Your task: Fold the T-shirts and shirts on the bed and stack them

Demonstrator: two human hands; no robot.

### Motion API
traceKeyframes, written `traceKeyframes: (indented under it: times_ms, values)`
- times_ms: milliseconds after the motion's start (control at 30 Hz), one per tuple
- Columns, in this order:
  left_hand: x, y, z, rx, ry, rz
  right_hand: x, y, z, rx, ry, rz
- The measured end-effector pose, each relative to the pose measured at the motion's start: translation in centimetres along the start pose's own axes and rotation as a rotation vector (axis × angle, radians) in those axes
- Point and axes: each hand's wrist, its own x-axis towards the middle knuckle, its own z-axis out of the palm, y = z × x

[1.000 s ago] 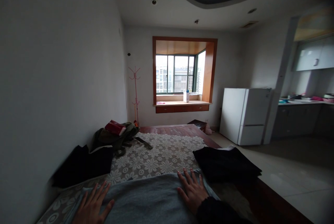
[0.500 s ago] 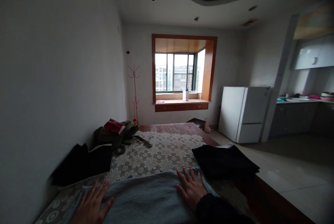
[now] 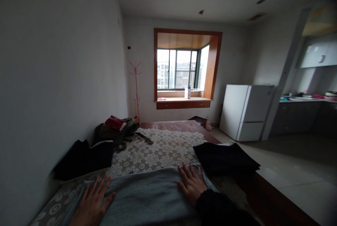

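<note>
A grey cloth [image 3: 147, 198] lies flat across the near end of a bed covered with a white flower-patterned lace spread [image 3: 155, 152]. My left hand [image 3: 92, 203] rests palm down on the cloth's left part, fingers spread. My right hand [image 3: 191, 184], with a dark sleeve behind it, presses flat on the cloth's far right corner. Neither hand holds anything. A folded black garment [image 3: 226, 157] lies just right of my right hand at the bed's edge. Another black garment [image 3: 84, 159] sits against the wall on the left.
A green backpack [image 3: 116, 133] with a red item on top lies at the far left of the bed. Beyond stand a pink coat stand [image 3: 136, 89], a bay window [image 3: 181, 70], a white fridge [image 3: 246, 112] and a kitchen counter [image 3: 305, 99]. Tiled floor [image 3: 295, 170] lies to the right.
The view has tilted slightly down and shifted. Both hands stay flat on the grey cloth in nearly the same places.
</note>
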Motion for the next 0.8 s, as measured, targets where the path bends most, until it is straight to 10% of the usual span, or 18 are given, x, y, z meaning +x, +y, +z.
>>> traceKeyframes:
  times_ms: [500,800]
  values:
    - [0.1,1.6,-3.0,-0.15,-0.068,-0.098,0.3,0.0,0.8,-0.144,-0.032,0.013]
    - [-1.7,-3.6,-5.8,-0.11,-0.045,-0.429,0.3,0.0,0.7,-0.217,-0.027,0.005]
